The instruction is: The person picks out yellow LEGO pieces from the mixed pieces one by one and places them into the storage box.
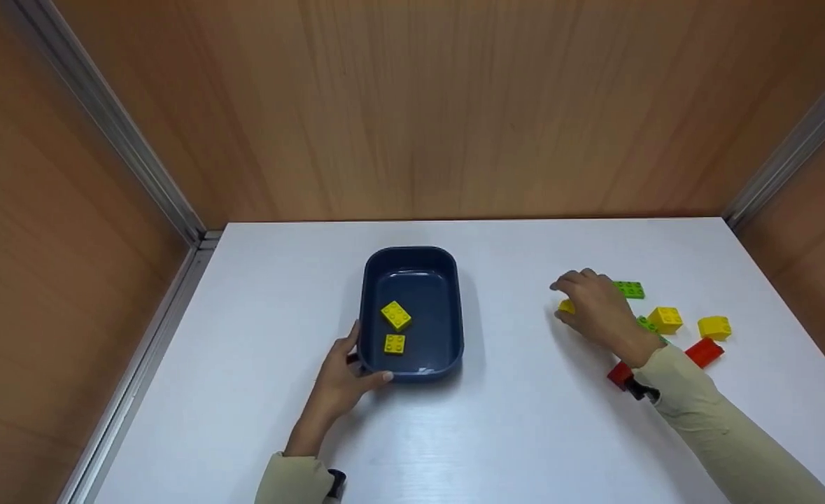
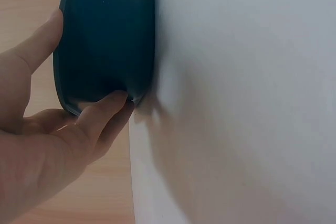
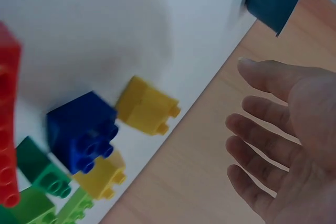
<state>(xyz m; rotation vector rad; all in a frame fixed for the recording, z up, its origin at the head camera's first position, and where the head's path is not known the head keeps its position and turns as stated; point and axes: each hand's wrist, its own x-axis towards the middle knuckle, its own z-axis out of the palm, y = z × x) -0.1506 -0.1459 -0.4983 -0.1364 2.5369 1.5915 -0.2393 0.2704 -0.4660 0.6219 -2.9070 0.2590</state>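
blue tray (image 1: 426,290): set in mid-frame on the white worktop (image 1: 510,434), with two yellow bricks (image 1: 396,316) contained.
left hand (image 1: 339,381): tray gripped at its lower-left corner by fingers and thumb.
right hand (image 1: 597,308): fingers spread, nothing gripped; held near another brick (image 1: 566,306), right of centre.
loose bricks (image 1: 666,320): yellow, green and red, scattered at right of frame.

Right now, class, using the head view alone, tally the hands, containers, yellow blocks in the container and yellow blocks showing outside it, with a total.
Left hand and right hand: 2
Blue container: 1
Yellow blocks inside: 2
Yellow blocks showing outside: 3
Total: 8
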